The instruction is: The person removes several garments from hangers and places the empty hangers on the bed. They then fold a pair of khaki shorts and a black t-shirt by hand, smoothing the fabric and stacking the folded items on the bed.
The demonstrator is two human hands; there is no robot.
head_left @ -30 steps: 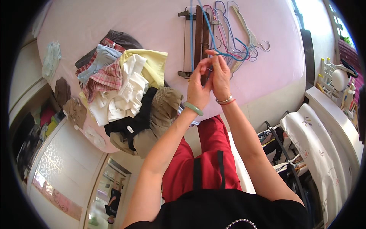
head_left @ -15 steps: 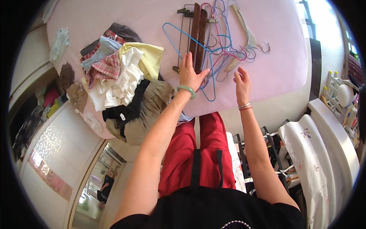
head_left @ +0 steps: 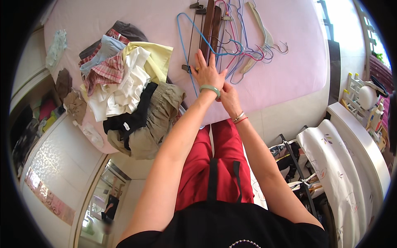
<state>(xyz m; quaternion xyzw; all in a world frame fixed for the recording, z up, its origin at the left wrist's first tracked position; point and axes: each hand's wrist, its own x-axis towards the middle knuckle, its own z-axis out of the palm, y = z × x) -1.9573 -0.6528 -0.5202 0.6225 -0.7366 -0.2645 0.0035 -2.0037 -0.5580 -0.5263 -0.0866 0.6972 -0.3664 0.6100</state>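
Note:
My left hand (head_left: 208,76) lies spread over a bunch of hangers on the pink sheet, its fingertips on the lower ends of two dark brown wooden hangers (head_left: 216,27). A blue hanger (head_left: 186,49) runs partly beneath this hand, its lower end hidden. Close against the left wrist, beside a green bangle (head_left: 210,88), my right hand (head_left: 230,99) is curled closed; what its fingers hold, if anything, is hidden. Several pink, blue and purple hangers (head_left: 244,53) lie tangled to the right, with a cream hanger (head_left: 259,25) beyond them.
A heap of clothes lies left of the hangers, with a yellow garment (head_left: 159,58), white cloth (head_left: 124,89) and khaki garment (head_left: 165,103). The pink-sheeted bed (head_left: 297,70) ends near my red trousers (head_left: 223,173). A covered rack (head_left: 339,177) stands at lower right.
My right hand has moved left, from open beside the hangers to closed at my left wrist. The blue hanger has turned, and its lower corner has gone out of sight under my hands.

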